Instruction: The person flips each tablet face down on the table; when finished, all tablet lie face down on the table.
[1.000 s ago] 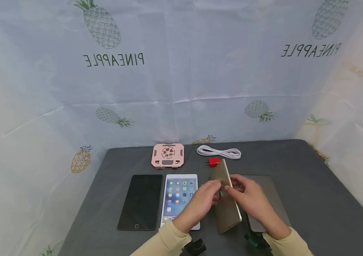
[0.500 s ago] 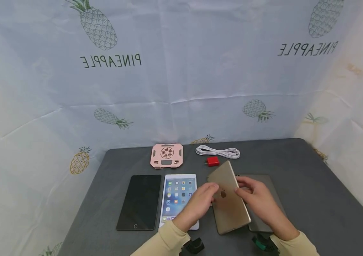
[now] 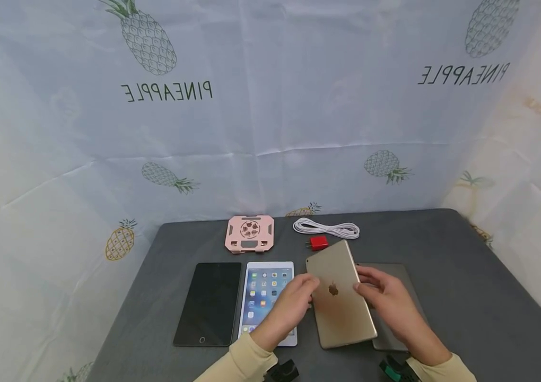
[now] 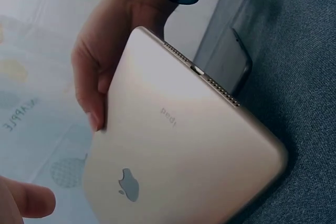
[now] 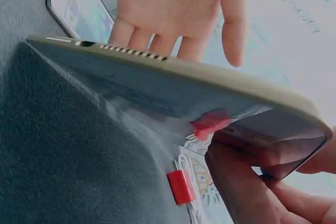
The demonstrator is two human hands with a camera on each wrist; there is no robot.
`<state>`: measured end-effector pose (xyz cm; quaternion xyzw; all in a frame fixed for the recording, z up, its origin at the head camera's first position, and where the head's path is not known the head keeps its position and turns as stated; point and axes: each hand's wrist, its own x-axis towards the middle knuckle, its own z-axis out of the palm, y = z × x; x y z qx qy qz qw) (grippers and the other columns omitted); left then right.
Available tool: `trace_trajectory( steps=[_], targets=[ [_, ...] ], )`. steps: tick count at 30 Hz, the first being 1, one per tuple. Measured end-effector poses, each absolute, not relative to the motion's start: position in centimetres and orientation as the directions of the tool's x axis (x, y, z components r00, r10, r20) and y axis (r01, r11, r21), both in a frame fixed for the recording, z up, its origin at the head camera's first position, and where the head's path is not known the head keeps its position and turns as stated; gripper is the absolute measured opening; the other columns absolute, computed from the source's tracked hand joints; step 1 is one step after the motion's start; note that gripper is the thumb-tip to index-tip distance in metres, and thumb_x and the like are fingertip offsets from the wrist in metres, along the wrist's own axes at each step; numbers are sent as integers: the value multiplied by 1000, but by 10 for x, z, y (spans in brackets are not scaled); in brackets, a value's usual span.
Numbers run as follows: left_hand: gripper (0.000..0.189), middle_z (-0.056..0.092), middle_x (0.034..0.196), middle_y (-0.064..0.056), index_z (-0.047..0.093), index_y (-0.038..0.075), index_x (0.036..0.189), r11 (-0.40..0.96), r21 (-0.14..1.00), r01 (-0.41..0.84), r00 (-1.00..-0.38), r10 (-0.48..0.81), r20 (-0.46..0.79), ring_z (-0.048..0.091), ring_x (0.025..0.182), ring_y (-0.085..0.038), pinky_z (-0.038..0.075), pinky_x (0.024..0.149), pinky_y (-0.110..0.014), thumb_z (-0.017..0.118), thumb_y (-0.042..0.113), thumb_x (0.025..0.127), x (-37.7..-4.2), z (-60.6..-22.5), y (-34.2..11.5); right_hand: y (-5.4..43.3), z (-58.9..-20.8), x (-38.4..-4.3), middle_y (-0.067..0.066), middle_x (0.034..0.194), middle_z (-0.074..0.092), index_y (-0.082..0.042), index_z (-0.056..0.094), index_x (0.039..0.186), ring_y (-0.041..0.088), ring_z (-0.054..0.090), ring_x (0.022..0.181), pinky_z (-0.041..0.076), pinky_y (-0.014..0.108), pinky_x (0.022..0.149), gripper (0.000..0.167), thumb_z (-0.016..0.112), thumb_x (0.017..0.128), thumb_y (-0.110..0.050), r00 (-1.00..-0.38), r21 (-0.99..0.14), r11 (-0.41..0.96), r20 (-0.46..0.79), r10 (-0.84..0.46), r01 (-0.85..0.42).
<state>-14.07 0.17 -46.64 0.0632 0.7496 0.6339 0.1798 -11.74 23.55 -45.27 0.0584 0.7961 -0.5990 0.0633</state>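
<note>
A gold iPad (image 3: 342,315) stands tilted over the table, its back and apple logo facing the head view. My right hand (image 3: 392,300) grips its right edge, thumb on the back and fingers on the screen side. At the left edge is my left hand (image 3: 287,305). In the right wrist view, that left hand (image 5: 176,6) has its palm turned to the tablet and its fingers straight, their tips hidden behind the tablet's edge. The left thumb (image 4: 31,201) stands apart from the back in the left wrist view. The glossy screen reflects a red patch.
A white tablet (image 3: 270,281) with a lit home screen and a black tablet (image 3: 210,302) lie at left. A grey tablet (image 3: 394,271) lies partly under the right hand. Behind are a pink case (image 3: 250,233), a red plug (image 3: 319,243) and a coiled white cable (image 3: 325,228).
The gold iPad has turned from nearly edge-on to show its back broadly. My right hand has moved slightly right with it, and my left hand has drawn left toward the tablet's edge.
</note>
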Motion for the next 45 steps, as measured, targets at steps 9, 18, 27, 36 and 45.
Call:
trace_trajectory(
  steps=[9, 18, 27, 36, 45],
  targets=[
    [60, 58, 151, -22, 52, -3, 152, 155, 971, -185, -923, 312, -226, 62, 131, -40, 56, 107, -62, 52, 40, 111, -142, -466, -2, 236, -458, -117, 27, 144, 64, 6, 48, 157, 11, 75, 105, 66, 33, 85, 55, 63, 107, -10, -980, -974, 116, -199, -11, 196],
    [62, 50, 160, -27, 48, -6, 156, 193, 965, -178, -924, 306, -231, 53, 144, -46, 51, 111, -69, 48, 39, 113, -142, -464, -5, 234, -467, -120, 20, 131, 66, 5, 48, 157, 11, 71, 100, 64, 31, 80, 56, 66, 107, -14, -972, -960, 165, -234, -20, 228],
    [42, 55, 116, -17, 63, -1, 112, 295, 945, -142, -950, 227, -214, 52, 112, -32, 49, 87, -46, 53, 40, 108, -142, -460, 0, 229, -472, -124, 12, 116, 66, 9, 55, 150, 17, 63, 99, 53, 27, 71, 55, 70, 104, -15, -968, -870, 425, -241, 73, 249],
    [55, 55, 137, -22, 60, -3, 137, 329, 934, -137, -951, 220, -217, 50, 124, -35, 47, 100, -58, 52, 43, 107, -141, -459, 0, 229, -474, -124, 15, 119, 71, 10, 59, 146, 21, 65, 103, 54, 30, 74, 57, 72, 103, -24, -967, -797, 551, -239, 87, 247],
    [74, 45, 162, -28, 45, -5, 160, 311, 939, -149, -949, 221, -223, 44, 150, -46, 35, 122, -73, 52, 46, 107, -141, -460, 1, 228, -474, -122, 21, 125, 74, 10, 63, 142, 35, 71, 115, 62, 46, 88, 55, 70, 104, -29, -971, -755, 614, -217, 96, 229]
  ],
)
